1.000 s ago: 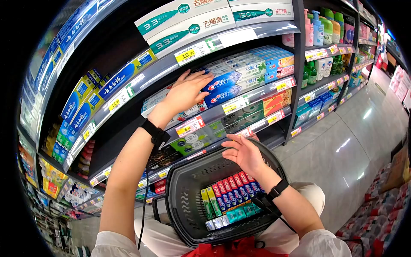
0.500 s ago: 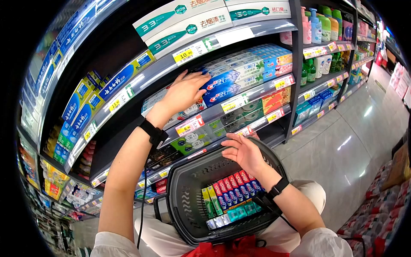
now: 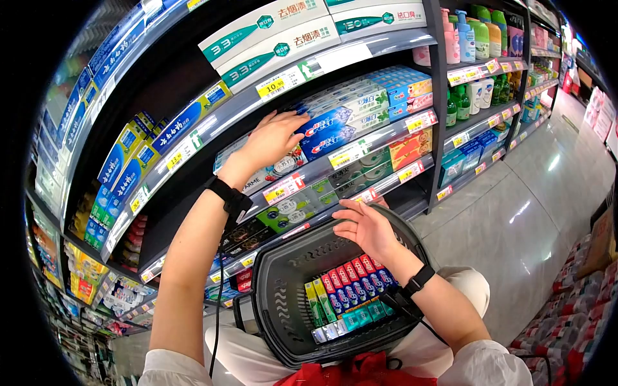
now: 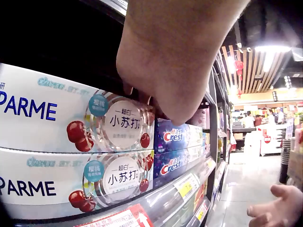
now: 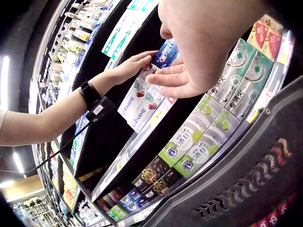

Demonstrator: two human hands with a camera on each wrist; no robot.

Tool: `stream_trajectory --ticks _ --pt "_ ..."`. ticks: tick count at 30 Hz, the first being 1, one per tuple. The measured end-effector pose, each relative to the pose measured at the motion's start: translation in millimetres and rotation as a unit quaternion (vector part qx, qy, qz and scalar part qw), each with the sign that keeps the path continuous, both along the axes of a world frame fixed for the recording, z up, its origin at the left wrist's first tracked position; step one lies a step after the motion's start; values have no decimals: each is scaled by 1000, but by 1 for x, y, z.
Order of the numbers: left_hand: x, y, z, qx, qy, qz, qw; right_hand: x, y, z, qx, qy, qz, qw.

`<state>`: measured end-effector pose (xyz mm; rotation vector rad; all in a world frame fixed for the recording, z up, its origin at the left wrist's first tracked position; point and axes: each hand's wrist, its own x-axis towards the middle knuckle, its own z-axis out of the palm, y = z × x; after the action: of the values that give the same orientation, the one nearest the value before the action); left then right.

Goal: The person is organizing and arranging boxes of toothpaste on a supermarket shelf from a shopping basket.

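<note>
My left hand (image 3: 271, 143) rests on top of the toothpaste boxes on the middle shelf, fingers extended. Under and beside it are white PARME boxes with cherries (image 4: 120, 125), stacked two high. Blue Crest boxes (image 3: 328, 132) adjoin them on the right; the left wrist view shows the hand above the seam, fingertips partly hidden. My right hand (image 3: 368, 230) hangs over the far rim of the dark basket (image 3: 283, 257), its fingers loosely bent and holding nothing. Inside the basket are rows of red, blue, green and teal small boxes (image 3: 351, 280).
White-and-green boxes (image 3: 277, 48) stand on the shelf above. Below are green-and-grey boxes (image 5: 189, 137). Price-tagged shelf edges curve across the front. Pump bottles (image 3: 465, 38) fill the shelves to the right, beside a tiled aisle (image 3: 528, 199).
The shelves have shifted slightly left in the head view. My left hand has moved slightly left and down in the picture, still on the boxes. My right hand has barely moved.
</note>
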<state>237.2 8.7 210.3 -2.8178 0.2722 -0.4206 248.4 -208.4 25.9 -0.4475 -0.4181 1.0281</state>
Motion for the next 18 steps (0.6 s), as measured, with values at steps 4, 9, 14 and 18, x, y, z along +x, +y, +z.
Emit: stream_trajectory --ticks 4,9,14,18 --pt "0 -2 0 16 2 16 1000 1 -2 0 13 -4 5 1000" --pt "-28 -22 -11 30 -48 -16 998 5 -8 1 10 -8 -12 1000" --pt "-110 -56 -73 -63 50 -16 997 11 -11 -2 -102 -62 -93 988" --pt "-173 -31 -168 -153 163 66 972 23 -14 -19 -334 -259 -182 888"
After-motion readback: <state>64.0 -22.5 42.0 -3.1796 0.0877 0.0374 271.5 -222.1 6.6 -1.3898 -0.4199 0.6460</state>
